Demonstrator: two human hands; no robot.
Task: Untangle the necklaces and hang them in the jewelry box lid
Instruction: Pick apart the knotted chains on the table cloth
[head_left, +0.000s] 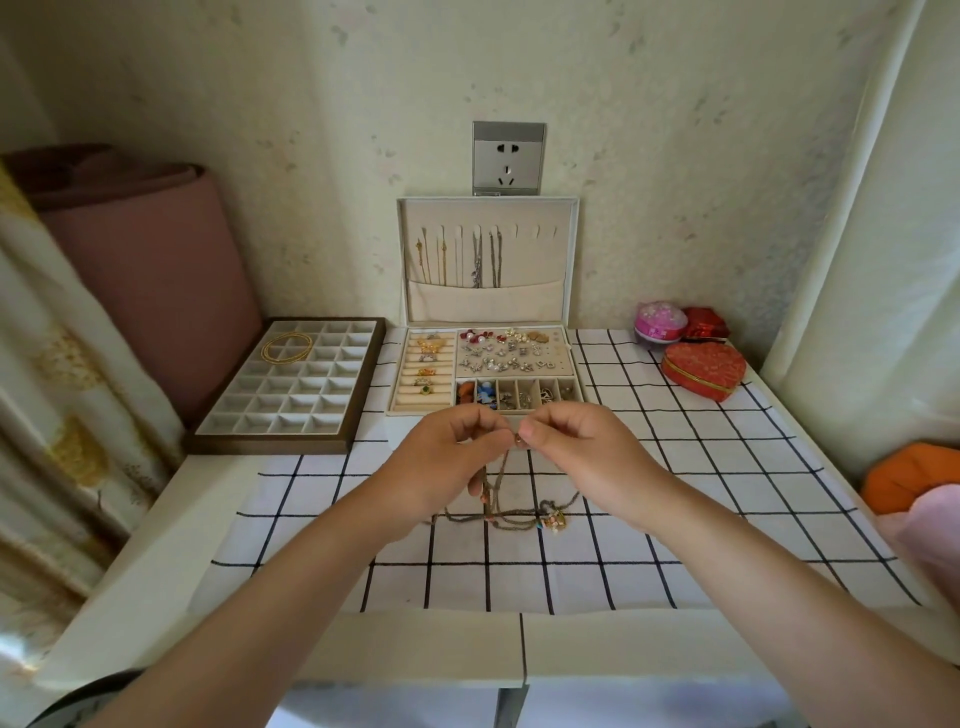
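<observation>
Necklace (506, 512), a dull brownish cord with small coloured beads, is caught up at its top between both hands, and the rest of it drops to the checked cloth (675, 493) just under them. The left hand (447, 457) is curled narrow, thumb and forefinger nipping the cord on one side; the right hand (576, 447) is curled the same way, pinching what looks like the clasp end, with the two sets of fingertips almost touching. From that pinch the cord runs straight down toward the person, then spreads sideways in loose loops on the cloth, the bead cluster lying to the right, under the right wrist. So the long axis now is near-vertical in the hands and crosswise on the table.

The jewelry box lid (566, 249) stands upright directly beyond the hands, behind the open tray of the box (569, 387). Several chains already hang from the hooks on its left and middle; the hooks to the right look free. Both hands are about equally near it; the right seems better placed for those free hooks. The loops probably still need freeing first
</observation>
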